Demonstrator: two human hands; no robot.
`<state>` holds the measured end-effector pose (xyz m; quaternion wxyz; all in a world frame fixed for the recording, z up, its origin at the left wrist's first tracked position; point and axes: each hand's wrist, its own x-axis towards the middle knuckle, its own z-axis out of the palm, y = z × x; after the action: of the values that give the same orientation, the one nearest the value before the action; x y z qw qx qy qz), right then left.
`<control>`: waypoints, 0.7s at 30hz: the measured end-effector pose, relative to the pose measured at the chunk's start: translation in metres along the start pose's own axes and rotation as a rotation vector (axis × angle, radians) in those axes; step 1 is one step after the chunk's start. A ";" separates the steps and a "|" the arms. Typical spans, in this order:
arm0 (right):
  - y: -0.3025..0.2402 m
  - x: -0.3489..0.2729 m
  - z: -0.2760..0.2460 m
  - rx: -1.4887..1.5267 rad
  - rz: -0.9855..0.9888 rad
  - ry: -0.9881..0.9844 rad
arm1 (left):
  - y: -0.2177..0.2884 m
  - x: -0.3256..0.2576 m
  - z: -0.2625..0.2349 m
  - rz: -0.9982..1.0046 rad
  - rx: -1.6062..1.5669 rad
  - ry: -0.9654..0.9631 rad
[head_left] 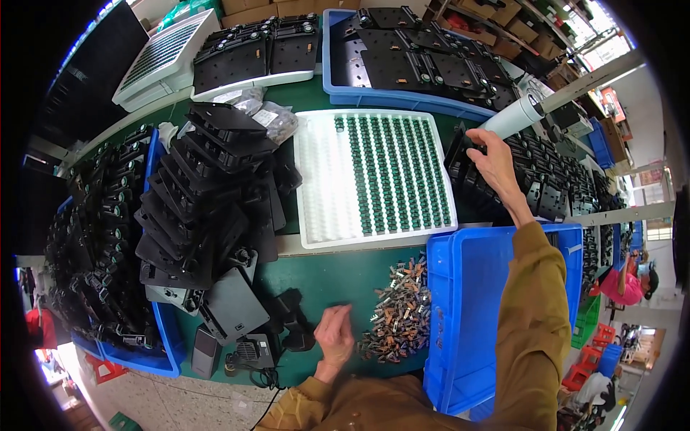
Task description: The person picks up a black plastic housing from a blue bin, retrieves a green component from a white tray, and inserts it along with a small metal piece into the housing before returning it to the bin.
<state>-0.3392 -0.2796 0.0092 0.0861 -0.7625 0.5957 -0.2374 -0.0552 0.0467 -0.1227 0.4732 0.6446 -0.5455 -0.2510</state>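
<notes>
My right hand (pixel 493 164) reaches to the far right, over a row of upright black plates (pixel 535 169). Its thumb and forefinger are bent and apart, close to the edge of one black plate (pixel 454 152); I see no clear grip on it. Low over the green table, my left hand (pixel 335 333) is curled closed, and whatever its fingers hold, if anything, is hidden. A heap of small metal-and-orange parts (pixel 399 309) lies to its right. On its left sits a black bracket-like piece (pixel 292 321). Beyond both hands rests a white tray (pixel 316 237) with rows of small green parts.
An open blue bin (pixel 460 337) stands under my right forearm. Stacked black plates (pixel 208 187) lean at the left, beside a blue crate (pixel 169 352) of black assemblies. Another blue crate (pixel 402 99) and a white tray stack (pixel 162 61) are at the back. A white cylinder (pixel 514 116) stands far right.
</notes>
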 end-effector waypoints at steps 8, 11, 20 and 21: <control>0.048 -0.002 -0.055 -0.095 0.302 0.171 | -0.007 -0.003 -0.005 0.007 -0.002 -0.007; 0.109 -0.049 -0.096 -0.202 0.452 0.332 | -0.005 -0.001 -0.002 0.042 -0.007 -0.011; 0.112 -0.093 -0.083 0.220 0.821 0.027 | -0.008 -0.005 -0.001 0.005 0.035 -0.049; 0.114 -0.091 -0.080 0.211 0.786 -0.026 | -0.008 -0.006 -0.001 0.008 0.045 -0.045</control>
<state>-0.4910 -0.2130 0.0079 0.2555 -0.4665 0.8131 -0.2367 -0.0521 0.0518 -0.1306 0.4473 0.6469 -0.5641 -0.2514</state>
